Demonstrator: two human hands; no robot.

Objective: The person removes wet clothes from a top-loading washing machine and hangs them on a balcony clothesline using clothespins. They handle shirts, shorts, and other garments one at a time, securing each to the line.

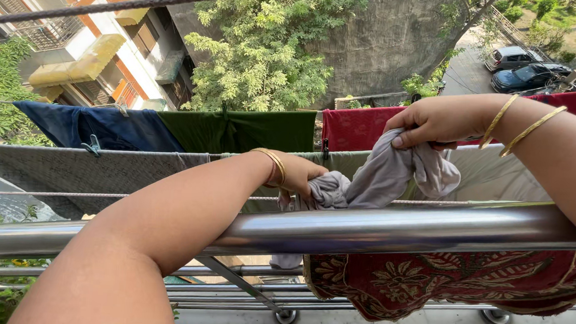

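Observation:
A crumpled light grey cloth (386,177) hangs between both hands, out beyond the steel railing (376,229). My left hand (304,176) reaches over the railing and grips the cloth's lower left end. My right hand (435,120), with two gold bangles on its wrist, pinches the cloth's upper end higher up and to the right. The cloth sits just above a thin clothesline (50,193) that runs left to right.
On farther lines hang a blue garment (99,127), a dark green one (243,130), a red one (359,127) and a grey sheet (104,169). A red patterned fabric (439,282) drapes under the railing. Trees, buildings and parked cars lie far below.

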